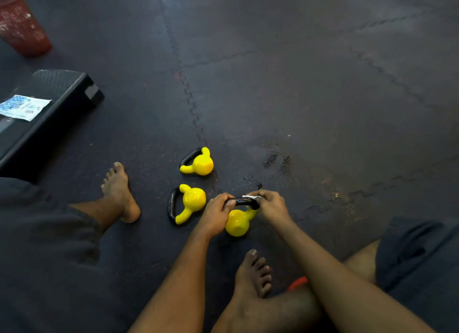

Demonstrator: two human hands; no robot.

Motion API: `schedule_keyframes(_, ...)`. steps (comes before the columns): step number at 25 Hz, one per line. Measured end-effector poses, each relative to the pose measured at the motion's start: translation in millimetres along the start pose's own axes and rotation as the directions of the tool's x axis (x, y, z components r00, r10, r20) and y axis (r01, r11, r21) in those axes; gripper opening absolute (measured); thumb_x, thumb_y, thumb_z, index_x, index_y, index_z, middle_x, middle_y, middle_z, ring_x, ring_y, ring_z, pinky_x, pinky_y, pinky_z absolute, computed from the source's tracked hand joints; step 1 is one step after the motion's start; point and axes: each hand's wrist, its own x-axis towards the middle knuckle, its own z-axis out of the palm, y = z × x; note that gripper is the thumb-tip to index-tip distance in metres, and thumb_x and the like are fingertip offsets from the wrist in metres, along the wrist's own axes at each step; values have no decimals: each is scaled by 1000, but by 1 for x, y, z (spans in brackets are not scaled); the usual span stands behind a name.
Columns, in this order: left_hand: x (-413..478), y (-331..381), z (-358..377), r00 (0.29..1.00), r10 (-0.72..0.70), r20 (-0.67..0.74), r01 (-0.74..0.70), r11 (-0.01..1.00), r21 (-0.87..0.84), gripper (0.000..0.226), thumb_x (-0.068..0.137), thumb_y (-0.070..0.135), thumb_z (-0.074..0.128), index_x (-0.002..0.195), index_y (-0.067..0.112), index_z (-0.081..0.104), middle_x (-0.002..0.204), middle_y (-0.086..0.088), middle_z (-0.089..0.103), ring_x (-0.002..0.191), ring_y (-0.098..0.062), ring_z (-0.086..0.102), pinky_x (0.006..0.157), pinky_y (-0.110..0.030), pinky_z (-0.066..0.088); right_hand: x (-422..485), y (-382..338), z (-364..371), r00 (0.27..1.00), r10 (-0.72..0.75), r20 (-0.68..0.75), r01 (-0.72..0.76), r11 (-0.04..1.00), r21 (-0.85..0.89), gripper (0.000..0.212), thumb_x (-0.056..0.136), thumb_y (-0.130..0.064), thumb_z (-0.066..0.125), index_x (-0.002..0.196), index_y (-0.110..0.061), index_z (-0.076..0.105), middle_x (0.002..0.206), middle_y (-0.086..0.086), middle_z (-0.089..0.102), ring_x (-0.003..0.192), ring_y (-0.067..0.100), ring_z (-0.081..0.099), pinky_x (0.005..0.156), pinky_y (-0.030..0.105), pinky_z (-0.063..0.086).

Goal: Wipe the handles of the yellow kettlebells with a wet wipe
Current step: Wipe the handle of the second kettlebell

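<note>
Two other kettlebells [198, 162] [192, 199] beside left hand [217, 214]

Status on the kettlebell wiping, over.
Left hand grips the near kettlebell by its handle. Right hand pinches the wipe against that handle. Two other kettlebells lie alongside, nothing blocking.

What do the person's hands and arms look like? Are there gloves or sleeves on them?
No gloves and no sleeves. The left hand and right hand are bare, and both forearms are bare as far as the picture shows. No watch, ring or bracelet can be seen. Lower down, the person wears dark shorts and has bare feet.
</note>
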Motion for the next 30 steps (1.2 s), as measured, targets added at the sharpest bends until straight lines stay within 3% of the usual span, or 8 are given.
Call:
schedule_keyframes(2, -2, 2, 2, 999, -23, -24, 24, 1000, 7, 14, 98, 23, 51, 99, 17, 63, 86, 2, 59, 83, -22, 54, 77, -43, 44, -19, 4, 18, 981, -20, -194, 40, 994, 102, 33, 88, -2, 51, 93, -22, 77, 85, -5, 73, 77, 8, 63, 63, 12, 45)
schedule_keyframes(4, -4, 6, 4, 1000, -14, -17, 15, 998, 53, 16, 99, 22, 50, 103, 15, 64, 94, -3, 62, 89, -24, 54, 80, -40, 42, -16, 7, 20, 973, 24, -230, -1, 995, 101, 33, 87, -3, 51, 89, -24, 77, 82, -5, 72, 77, 10, 64, 64, 15, 47)
schedule_keyframes(9, -2, 12, 3, 996, 53, 73, -61, 992, 110, 16, 97, 21, 53, 105, 15, 66, 102, -6, 65, 96, -24, 52, 83, -32, 36, 24, -7, -16, 965, 194, 180, -148, 960, -238, 36, 73, -1, 49, 64, -22, 76, 77, 3, 70, 84, 22, 62, 75, 36, 51)
schedule_keyframes(13, -2, 10, 3, 1000, 2, 2, -2, 999, 41, 14, 97, 20, 54, 101, 14, 66, 98, -6, 64, 93, -21, 53, 80, -32, 38, -7, -7, 10, 993, 98, -69, -103, 993, -61, 31, 80, -3, 50, 79, -20, 76, 80, 1, 72, 82, 18, 64, 70, 28, 49)
schedule_keyframes(18, -3, 10, 14, 994, -67, -88, 70, 997, 27, 15, 98, 22, 51, 99, 15, 64, 97, -6, 63, 92, -25, 53, 78, -34, 37, -34, -3, 40, 910, 56, -410, 25, 981, 190, 37, 91, -2, 49, 107, -23, 75, 108, -1, 74, 103, 15, 64, 87, 20, 46)
schedule_keyframes(22, -6, 9, 13, 984, -109, -140, 105, 994, -38, 19, 100, 21, 47, 100, 10, 63, 97, -12, 65, 91, -29, 57, 80, -41, 44, -48, -7, 63, 910, 7, -414, 77, 980, 186, 44, 95, 1, 47, 128, -23, 63, 132, 2, 62, 127, 15, 53, 105, 21, 39)
schedule_keyframes(26, -12, 8, 6, 980, -151, -129, 140, 986, -91, 23, 102, 20, 43, 106, 9, 62, 92, -14, 64, 79, -22, 52, 71, -36, 40, -47, -2, 75, 926, -33, -376, 80, 991, 109, 44, 96, -3, 46, 133, -25, 58, 131, 12, 62, 126, 26, 55, 102, 27, 39)
schedule_keyframes(30, -12, 12, 9, 985, -122, -119, 116, 992, -55, 23, 102, 19, 44, 108, 8, 63, 98, -14, 65, 89, -28, 58, 75, -38, 42, -40, 4, 72, 915, -85, -395, 117, 991, 59, 47, 97, -2, 45, 137, -26, 53, 142, 5, 52, 136, 19, 44, 111, 27, 36)
